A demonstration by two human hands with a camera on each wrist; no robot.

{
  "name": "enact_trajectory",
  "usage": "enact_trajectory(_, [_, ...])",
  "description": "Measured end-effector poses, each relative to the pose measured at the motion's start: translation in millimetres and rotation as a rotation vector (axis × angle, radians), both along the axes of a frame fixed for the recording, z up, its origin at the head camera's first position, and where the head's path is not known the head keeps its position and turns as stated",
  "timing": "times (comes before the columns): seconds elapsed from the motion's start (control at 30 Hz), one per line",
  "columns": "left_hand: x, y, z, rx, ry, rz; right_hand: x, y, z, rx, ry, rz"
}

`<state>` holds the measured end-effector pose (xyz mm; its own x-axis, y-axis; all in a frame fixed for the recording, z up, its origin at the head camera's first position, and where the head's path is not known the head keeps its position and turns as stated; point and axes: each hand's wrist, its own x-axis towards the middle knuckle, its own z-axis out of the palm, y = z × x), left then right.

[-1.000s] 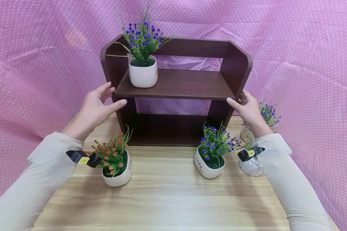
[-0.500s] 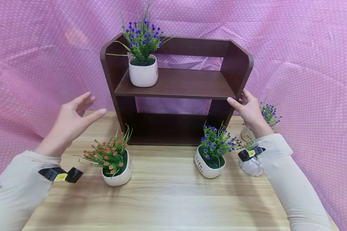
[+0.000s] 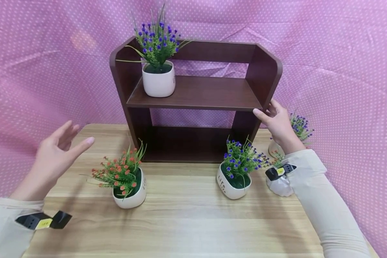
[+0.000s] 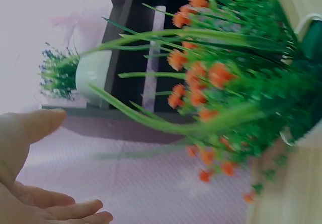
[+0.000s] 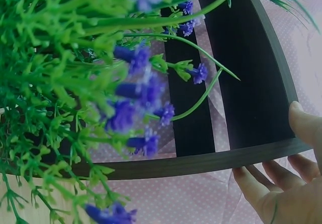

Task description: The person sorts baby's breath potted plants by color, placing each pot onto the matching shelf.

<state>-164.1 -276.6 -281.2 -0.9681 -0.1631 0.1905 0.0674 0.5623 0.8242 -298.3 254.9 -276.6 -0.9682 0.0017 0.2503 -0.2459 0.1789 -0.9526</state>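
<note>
A dark brown two-tier shelf (image 3: 200, 92) stands at the back of the table. My right hand (image 3: 278, 127) holds its right side panel (image 5: 201, 164), thumb at the front edge and fingers along the outer face. At the left, my left hand (image 3: 53, 157) is in the air with fingers apart and nothing in it. Nearest to that hand is a white pot (image 3: 130, 195) with orange flowers (image 4: 198, 78). Another white pot (image 3: 159, 83) with purple flowers stands on the left of the upper board.
A tilted white pot marked "Life" (image 3: 233, 186) with purple flowers stands on the table before the shelf's right side. Two more potted plants, a purple-flowered one (image 3: 299, 125) and a faceted white pot (image 3: 280, 186), are partly behind the right forearm. Pink dotted cloth (image 3: 342, 71) hangs around.
My left hand has moved away from the shelf's left side, left and down toward the near side of the table. The right hand has stayed on the shelf.
</note>
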Motion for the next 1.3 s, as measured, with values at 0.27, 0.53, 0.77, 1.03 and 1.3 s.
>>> enact_trajectory(0.27, [11.8,-23,-26.2,0.05,-0.026,0.047,1.2,0,0.6,0.003,-0.001,-0.006])
enact_trajectory(0.53, [24.6,-34,-52.9,0.064,-0.032,0.05,0.3,0,-0.7,0.002,-0.006,-0.001])
enact_trajectory(0.77, [37.8,-39,-79.1,0.125,-0.006,0.046,1.0,0,-0.6,0.021,0.001,-0.013])
enact_trajectory(1.03, [49.3,-30,-109.1,0.104,-0.046,0.026,1.1,3,0.0,0.019,0.002,-0.016])
enact_trajectory(1.3, [65.9,4,-133.9,0.109,-0.156,0.037,2.7,2,-0.7,0.04,-0.022,-0.003])
